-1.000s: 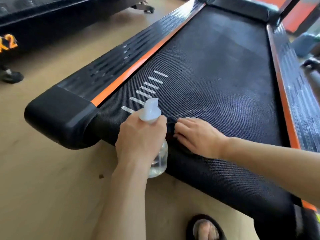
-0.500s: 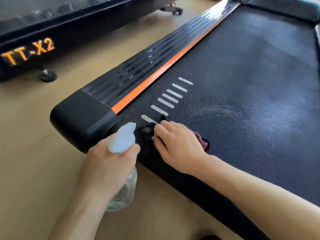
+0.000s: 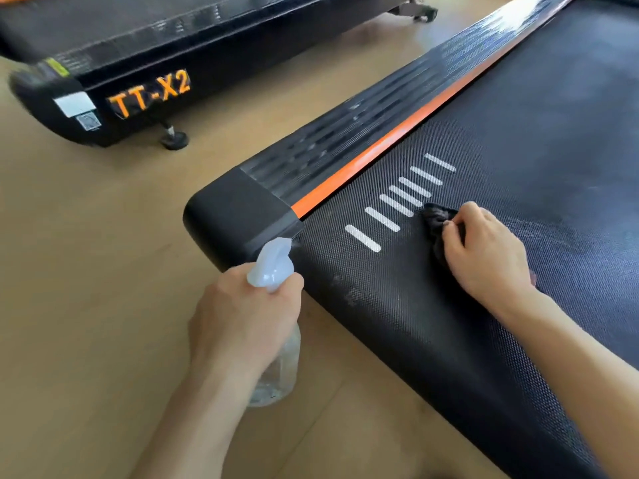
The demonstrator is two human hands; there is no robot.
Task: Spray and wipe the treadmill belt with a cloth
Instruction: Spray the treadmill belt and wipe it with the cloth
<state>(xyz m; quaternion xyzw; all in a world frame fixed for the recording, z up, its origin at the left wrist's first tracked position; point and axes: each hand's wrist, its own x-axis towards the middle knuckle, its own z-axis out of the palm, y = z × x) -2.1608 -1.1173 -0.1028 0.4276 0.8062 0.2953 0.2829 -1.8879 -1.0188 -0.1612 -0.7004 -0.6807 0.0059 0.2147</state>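
Note:
The black treadmill belt (image 3: 518, 140) fills the right side, with several white stripes (image 3: 390, 209) near its rear left end. My right hand (image 3: 484, 254) presses a dark cloth (image 3: 436, 217) on the belt just right of the stripes, fingers curled over it. My left hand (image 3: 242, 316) grips a clear spray bottle (image 3: 276, 371) by its neck, off the belt's rear edge above the floor. The bottle's pale nozzle (image 3: 273, 261) points toward the belt's corner.
An orange strip (image 3: 397, 140) and a ribbed black side rail (image 3: 345, 133) border the belt on the left, ending in a black end cap (image 3: 231, 216). A second treadmill marked TT-X2 (image 3: 148, 95) stands at the back left. Wooden floor (image 3: 86, 271) lies between.
My right hand has slid the cloth forward and right along the belt, away from the rear corner. My left hand with the bottle stays by the rear edge. The view has shifted left.

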